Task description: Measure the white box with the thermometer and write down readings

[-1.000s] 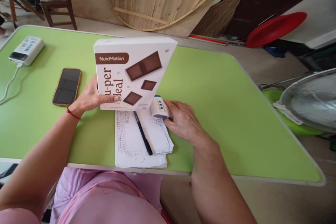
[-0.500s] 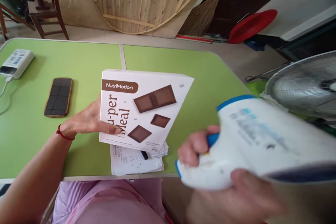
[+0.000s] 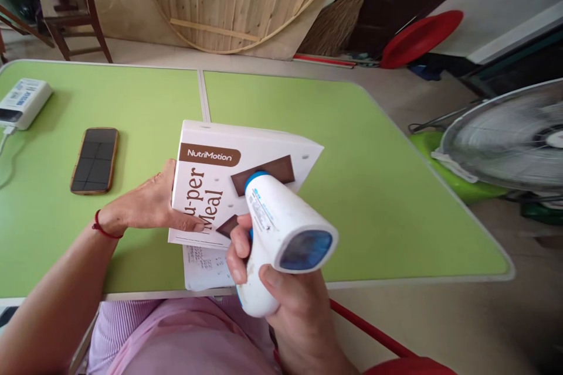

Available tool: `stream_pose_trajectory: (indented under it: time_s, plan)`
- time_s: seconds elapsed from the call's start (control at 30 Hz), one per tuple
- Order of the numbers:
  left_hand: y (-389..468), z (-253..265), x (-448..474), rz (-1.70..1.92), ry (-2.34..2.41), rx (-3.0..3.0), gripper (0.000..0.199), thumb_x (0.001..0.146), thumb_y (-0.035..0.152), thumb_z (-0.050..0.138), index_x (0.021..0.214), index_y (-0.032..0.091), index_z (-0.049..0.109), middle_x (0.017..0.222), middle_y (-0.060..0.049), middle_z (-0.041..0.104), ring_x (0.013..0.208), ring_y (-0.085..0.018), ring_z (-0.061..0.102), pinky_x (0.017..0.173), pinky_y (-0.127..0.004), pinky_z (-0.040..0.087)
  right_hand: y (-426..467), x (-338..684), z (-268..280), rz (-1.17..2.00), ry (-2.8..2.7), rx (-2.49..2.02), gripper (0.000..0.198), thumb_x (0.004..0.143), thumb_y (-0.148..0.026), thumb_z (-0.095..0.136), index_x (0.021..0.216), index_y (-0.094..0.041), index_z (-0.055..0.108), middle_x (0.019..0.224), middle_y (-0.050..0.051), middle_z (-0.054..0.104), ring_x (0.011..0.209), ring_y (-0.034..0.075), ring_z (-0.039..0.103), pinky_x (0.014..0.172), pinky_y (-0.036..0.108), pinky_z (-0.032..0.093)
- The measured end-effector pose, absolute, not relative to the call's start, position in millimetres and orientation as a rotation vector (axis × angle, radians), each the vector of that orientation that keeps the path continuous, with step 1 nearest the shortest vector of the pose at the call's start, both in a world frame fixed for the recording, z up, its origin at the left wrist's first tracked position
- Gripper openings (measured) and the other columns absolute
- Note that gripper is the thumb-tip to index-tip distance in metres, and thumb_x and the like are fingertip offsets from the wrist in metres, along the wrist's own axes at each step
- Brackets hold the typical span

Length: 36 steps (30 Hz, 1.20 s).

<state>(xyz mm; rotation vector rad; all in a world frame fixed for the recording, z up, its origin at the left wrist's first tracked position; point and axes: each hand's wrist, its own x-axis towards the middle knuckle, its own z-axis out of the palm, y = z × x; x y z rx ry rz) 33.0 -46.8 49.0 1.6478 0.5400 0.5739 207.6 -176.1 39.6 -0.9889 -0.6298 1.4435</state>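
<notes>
A white NutriMotion box (image 3: pixel 206 187) with pictures of chocolate pieces is held upright over the green table by my left hand (image 3: pixel 149 202). The thumb lies on its front, and the other fingers are hidden behind it. My right hand (image 3: pixel 285 287) is wrapped round the handle of a white and blue infrared thermometer gun (image 3: pixel 281 217). The gun's blue nose points at the box and covers part of the printed chocolate; whether they touch I cannot tell. Its dark screen faces me. Sheets of paper with handwriting (image 3: pixel 206 266) lie beneath the box at the table's front edge.
On the left of the green table (image 3: pixel 373 199) lie a phone (image 3: pixel 95 160) and a white power bank (image 3: pixel 25 103) with a cable. A fan (image 3: pixel 510 135) stands at the right. Beyond the table are a wooden chair (image 3: pixel 74 17), a broom (image 3: pixel 338 20) and a red basin (image 3: pixel 422 38).
My right hand has brought the thermometer gun in from the right, up to the front of the box. The box has tilted slightly in my left hand.
</notes>
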Motion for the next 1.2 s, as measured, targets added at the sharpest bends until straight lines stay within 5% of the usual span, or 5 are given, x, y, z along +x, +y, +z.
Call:
stream_pose_trajectory:
  time_s: [0.87,1.2]
  plan:
    - [-43.9,45.2,31.5,0.580,0.505,1.765,0.049,0.071,0.032,0.086,0.112,0.016,0.063,0.104,-0.009,0.074,0.097,-0.028,0.069,0.086,-0.041,0.059,-169.7,211.6,28.7,1.471,-0.810,-0.853,0.032,0.073,-0.048,0.083,0.089,-0.023,0.070,0.073,-0.001,0.064,0.052,0.011,0.052,0.051,0.028,0.041]
    - [-43.2,43.7,30.7,0.587,0.509,1.781,0.054,0.072,0.034,0.086,0.117,0.017,0.062,0.106,-0.010,0.074,0.097,-0.028,0.070,0.081,-0.039,0.060,-172.1,205.5,43.3,1.488,-0.690,-0.970,0.037,0.065,-0.051,0.088,0.079,-0.022,0.069,0.070,-0.002,0.060,0.053,0.012,0.049,0.054,0.031,0.040]
